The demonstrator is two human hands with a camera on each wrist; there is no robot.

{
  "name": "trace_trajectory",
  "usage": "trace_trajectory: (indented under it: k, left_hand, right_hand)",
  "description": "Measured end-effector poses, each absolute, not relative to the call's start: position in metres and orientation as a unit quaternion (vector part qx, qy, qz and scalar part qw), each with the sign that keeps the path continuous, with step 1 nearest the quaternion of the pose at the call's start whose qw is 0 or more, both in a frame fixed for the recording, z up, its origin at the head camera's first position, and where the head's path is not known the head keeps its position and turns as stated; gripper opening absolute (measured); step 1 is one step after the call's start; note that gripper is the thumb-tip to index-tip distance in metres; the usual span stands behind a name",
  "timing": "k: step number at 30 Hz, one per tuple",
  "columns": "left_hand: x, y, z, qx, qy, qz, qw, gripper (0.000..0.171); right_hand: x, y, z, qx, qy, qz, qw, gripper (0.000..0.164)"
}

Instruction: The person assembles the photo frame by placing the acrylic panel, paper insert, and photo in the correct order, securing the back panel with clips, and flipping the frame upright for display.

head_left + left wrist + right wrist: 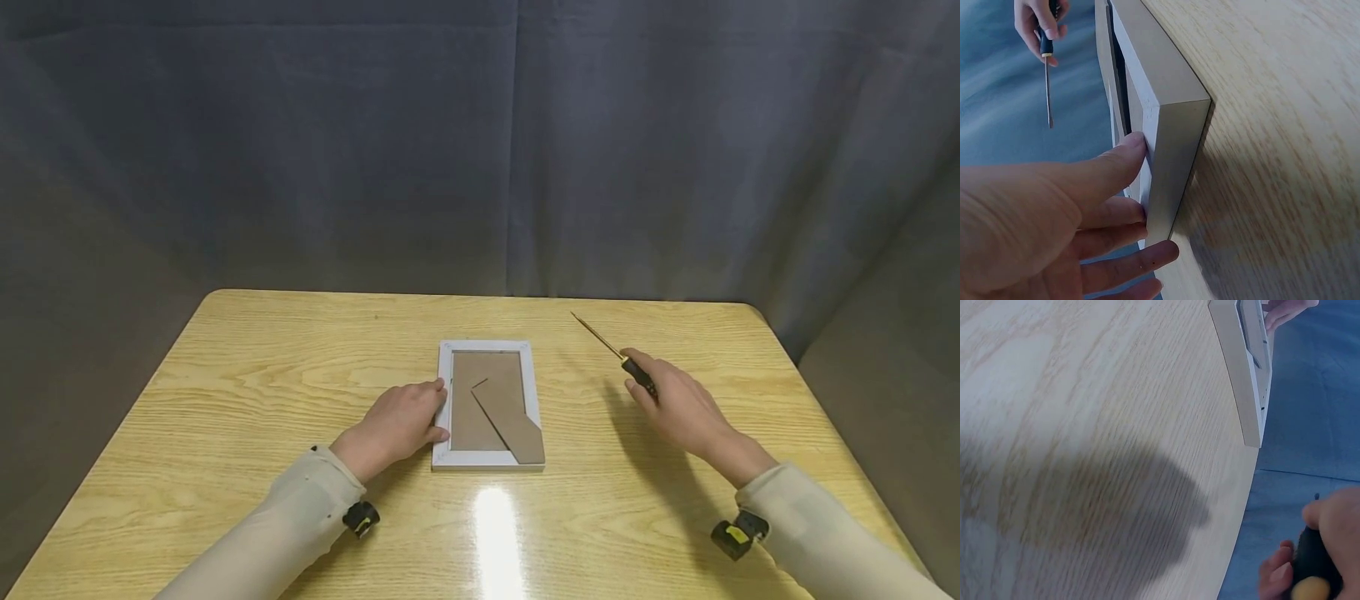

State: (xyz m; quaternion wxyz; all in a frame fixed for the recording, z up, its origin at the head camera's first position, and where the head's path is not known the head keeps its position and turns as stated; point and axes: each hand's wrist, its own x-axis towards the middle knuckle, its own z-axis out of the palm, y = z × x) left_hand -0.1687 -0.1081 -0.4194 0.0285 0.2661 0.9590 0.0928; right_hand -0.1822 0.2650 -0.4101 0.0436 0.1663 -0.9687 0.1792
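Our left hand (396, 422) lies with its fingers loosely extended, thumb and fingertips touching the nine o'clock edge of a white photo frame (489, 407) without closing round it. Our right hand (681, 407), well apart at the frame's three o'clock, curls round the black handle of a screwdriver (600, 337), whose shaft points up between ten and eleven o'clock. The frame lies back side up on the wooden table (285, 375), its brown stand flap (529, 442) reaching the five o'clock corner. At twelve o'clock, beyond the table, we see a dark curtain (360, 150).
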Motion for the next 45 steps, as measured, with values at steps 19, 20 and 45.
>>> trace_trajectory:
  k: [19, 20, 45]
  left_hand:
    - [-0.171, -0.108, -0.421, 0.273, 0.956, 0.099, 0.038, 0.065]
    - [-0.171, -0.108, -0.42, 0.273, 0.956, 0.1, 0.04, 0.066]
    - [-0.172, -0.112, -0.416, 0.262, 0.955, 0.098, 0.1, 0.101]
  right_hand:
    - [-0.18, 0.261, -0.407, 0.145, -0.971, 0.187, 0.015, 0.039]
    - [-0.18, 0.261, -0.407, 0.148, -0.972, 0.185, 0.016, 0.04]
    - [-0.177, 0.242, -0.407, 0.18, -0.966, 0.183, -0.015, 0.051]
